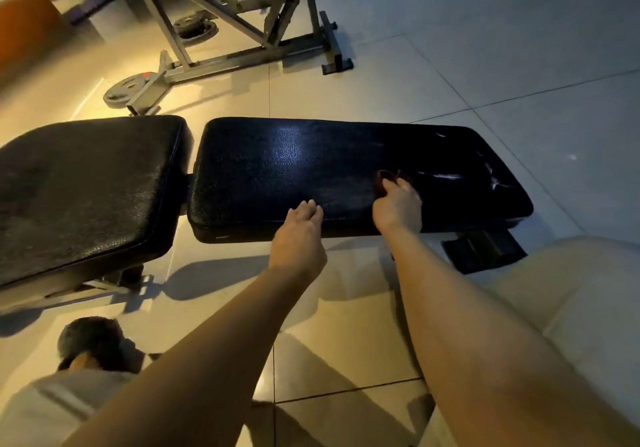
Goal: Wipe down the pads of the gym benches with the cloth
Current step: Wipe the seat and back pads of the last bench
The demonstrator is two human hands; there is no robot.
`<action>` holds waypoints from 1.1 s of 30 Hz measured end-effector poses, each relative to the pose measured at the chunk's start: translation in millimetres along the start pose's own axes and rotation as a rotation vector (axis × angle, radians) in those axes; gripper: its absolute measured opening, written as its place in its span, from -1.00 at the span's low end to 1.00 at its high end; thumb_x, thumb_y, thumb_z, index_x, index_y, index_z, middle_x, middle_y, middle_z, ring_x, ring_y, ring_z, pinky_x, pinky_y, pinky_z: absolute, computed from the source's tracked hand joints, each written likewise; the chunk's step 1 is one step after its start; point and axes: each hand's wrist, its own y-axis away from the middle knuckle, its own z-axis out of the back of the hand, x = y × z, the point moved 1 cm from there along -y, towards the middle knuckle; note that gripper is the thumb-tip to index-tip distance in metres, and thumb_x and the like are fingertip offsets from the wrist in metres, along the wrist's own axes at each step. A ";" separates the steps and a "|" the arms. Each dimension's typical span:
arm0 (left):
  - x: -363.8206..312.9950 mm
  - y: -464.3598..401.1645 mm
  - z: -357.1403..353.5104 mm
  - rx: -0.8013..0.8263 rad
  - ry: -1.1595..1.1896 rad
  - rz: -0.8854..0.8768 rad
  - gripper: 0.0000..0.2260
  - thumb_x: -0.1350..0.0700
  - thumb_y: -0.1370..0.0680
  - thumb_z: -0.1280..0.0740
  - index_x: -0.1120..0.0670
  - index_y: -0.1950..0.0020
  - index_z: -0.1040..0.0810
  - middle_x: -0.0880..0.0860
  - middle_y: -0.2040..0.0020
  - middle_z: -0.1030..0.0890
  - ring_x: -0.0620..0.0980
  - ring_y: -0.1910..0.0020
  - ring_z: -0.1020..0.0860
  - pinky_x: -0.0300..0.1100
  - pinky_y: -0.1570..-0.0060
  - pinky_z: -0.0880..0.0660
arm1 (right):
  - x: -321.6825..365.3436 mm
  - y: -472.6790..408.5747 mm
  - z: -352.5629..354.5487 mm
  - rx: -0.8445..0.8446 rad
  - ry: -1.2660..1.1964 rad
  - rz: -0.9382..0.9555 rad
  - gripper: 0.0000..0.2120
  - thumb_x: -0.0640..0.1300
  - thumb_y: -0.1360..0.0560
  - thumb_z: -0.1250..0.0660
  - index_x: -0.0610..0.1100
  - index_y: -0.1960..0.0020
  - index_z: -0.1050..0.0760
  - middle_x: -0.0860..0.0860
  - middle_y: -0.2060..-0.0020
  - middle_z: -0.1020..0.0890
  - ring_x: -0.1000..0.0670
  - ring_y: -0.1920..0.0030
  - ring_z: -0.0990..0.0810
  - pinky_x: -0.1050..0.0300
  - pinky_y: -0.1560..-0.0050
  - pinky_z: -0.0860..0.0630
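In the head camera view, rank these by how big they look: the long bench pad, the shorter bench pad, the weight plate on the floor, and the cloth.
1. long bench pad
2. shorter bench pad, though it's cut off at the frame's edge
3. weight plate, farther away
4. cloth, mostly hidden under the right hand

Long pad [311, 169] under my hands: black grained leatherette, glossy, sheen patch at centre, pale scuffs and cracks at right end. Left pad [86, 190]: same pebbled black vinyl, duller. Cloth [388, 179] in my right hand [398, 207]: dark reddish fabric. Floor [485, 48]: smooth glossy tile. Far frame [221, 44]: grey metal.
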 end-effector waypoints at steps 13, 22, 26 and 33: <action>7.0 -0.4 15.1 0.035 -0.062 -0.121 -0.46 0.12 -0.63 -0.15 0.11 -0.58 -0.05 0.05 -0.58 -0.09 -0.01 -0.54 -0.09 -0.17 -0.50 -0.02 | -16.3 -4.8 11.1 0.137 0.026 0.158 -0.53 -0.24 -0.60 -0.12 0.07 -0.47 -0.33 0.09 -0.53 -0.20 -0.07 -0.50 -0.19 -0.04 -0.47 -0.21; 2.3 -16.5 7.6 -0.178 0.105 -0.127 -0.69 0.12 -0.58 -0.23 0.12 -0.31 -0.50 0.06 -0.29 -0.50 0.03 -0.32 -0.39 -0.14 -0.38 -0.24 | 41.0 8.0 -25.3 0.254 0.160 0.539 -0.55 -0.20 -0.64 -0.11 0.03 -0.51 -0.27 0.07 -0.53 -0.20 -0.02 -0.53 -0.08 0.11 -0.48 -0.06; -8.9 -44.7 5.4 -0.156 0.105 -0.168 -0.70 0.15 -0.57 -0.23 0.12 -0.30 -0.50 0.06 -0.28 -0.49 0.05 -0.30 -0.39 -0.14 -0.32 -0.27 | 9.3 -28.9 -1.1 0.269 0.168 0.505 -0.56 -0.20 -0.64 -0.13 0.05 -0.49 -0.29 0.08 -0.53 -0.20 0.00 -0.53 -0.12 0.05 -0.53 0.04; -9.7 -57.8 0.7 -0.057 0.029 -0.236 -0.64 0.09 -0.61 -0.17 0.05 -0.42 -0.38 0.02 -0.41 -0.36 0.02 -0.40 -0.28 -0.15 -0.39 -0.14 | -24.0 -55.0 14.0 0.135 0.272 0.328 -0.55 -0.17 -0.64 -0.13 0.02 -0.52 -0.25 0.03 -0.53 -0.22 -0.09 -0.52 -0.14 0.05 -0.48 -0.11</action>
